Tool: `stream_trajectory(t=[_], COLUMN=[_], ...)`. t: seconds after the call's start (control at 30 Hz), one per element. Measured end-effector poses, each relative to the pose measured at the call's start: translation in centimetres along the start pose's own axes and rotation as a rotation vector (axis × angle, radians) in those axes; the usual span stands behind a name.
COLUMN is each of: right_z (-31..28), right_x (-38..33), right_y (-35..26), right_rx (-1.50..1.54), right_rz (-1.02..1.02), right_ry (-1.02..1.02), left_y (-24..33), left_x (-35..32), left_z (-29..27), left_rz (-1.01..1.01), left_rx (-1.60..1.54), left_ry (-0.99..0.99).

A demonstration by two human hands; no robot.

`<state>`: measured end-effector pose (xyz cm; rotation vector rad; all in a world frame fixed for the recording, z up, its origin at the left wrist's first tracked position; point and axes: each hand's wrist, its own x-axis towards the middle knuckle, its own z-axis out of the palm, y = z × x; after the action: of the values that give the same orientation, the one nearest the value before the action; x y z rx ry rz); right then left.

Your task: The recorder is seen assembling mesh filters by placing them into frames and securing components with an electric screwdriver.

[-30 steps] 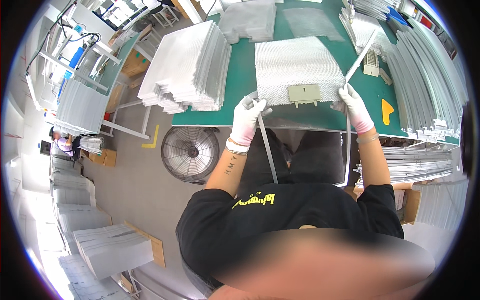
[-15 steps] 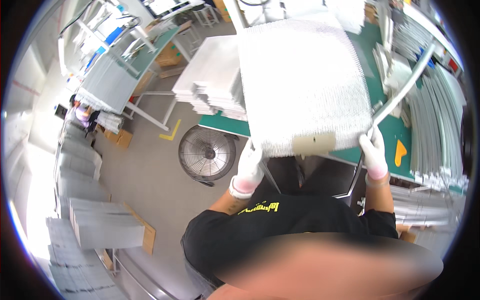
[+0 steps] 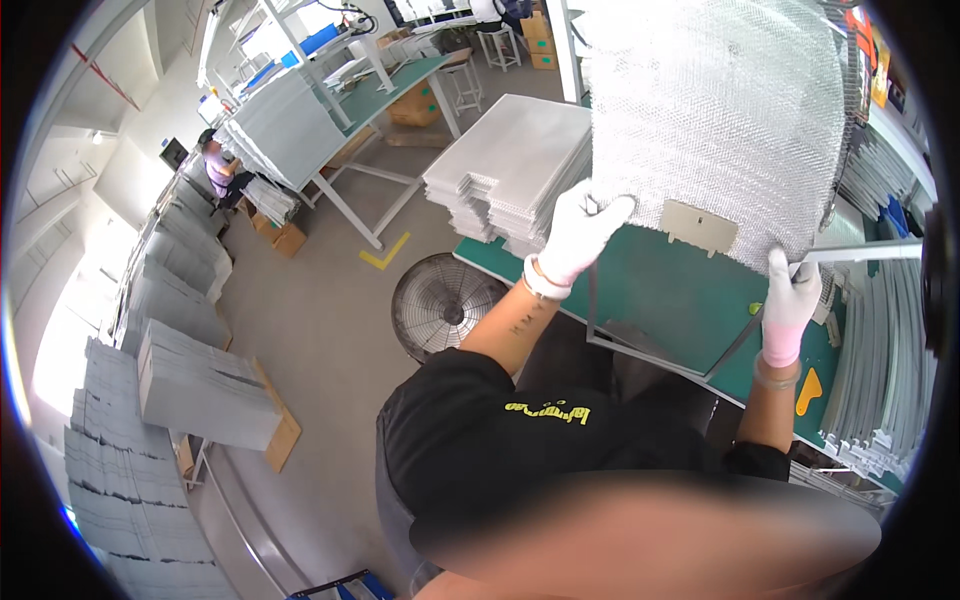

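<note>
My gloved left hand pinches the near left corner of a silvery mesh panel, thumb on top. At its near right corner my gloved right hand grips the same panel. The panel is raised and tilted over the bench. A tan rectangular plate sits at its near edge, between my hands. Below it a thin grey rectangular frame shows at the bench's near edge; the panel and my hands hide its far part.
The green bench bears a stack of white panels at left and a yellow-orange scraper-like tool at right. Long grey strips stand far right. A floor fan is left of the bench. Another person sits far left.
Both hands have carried the mesh panel away from my body and rightward. More of the green bench and the grey frame shows beneath it. The view has shifted too.
</note>
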<state>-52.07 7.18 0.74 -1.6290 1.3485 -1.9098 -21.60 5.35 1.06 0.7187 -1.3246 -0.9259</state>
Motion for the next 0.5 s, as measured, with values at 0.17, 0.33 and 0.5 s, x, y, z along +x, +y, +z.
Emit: stream_trajectory(t=[0.17, 0.33, 0.5], right_z=[-1.0, -1.5, -0.4], right_x=[-0.7, 0.4, 0.5], right_y=[-0.6, -2.6, -0.9], right_rx=[0.027, 0.13, 0.24], right_rz=[0.015, -0.011, 0.015], right_ry=[0.0, 0.032, 0.095], left_y=[0.7, 1.5, -0.1], left_x=[-0.8, 1.3, 2.1], left_z=[1.7, 1.1, 2.8], left_rz=[0.094, 0.132, 0.1], left_rx=[0.028, 0.081, -0.053], left_ry=[0.059, -0.036, -0.02])
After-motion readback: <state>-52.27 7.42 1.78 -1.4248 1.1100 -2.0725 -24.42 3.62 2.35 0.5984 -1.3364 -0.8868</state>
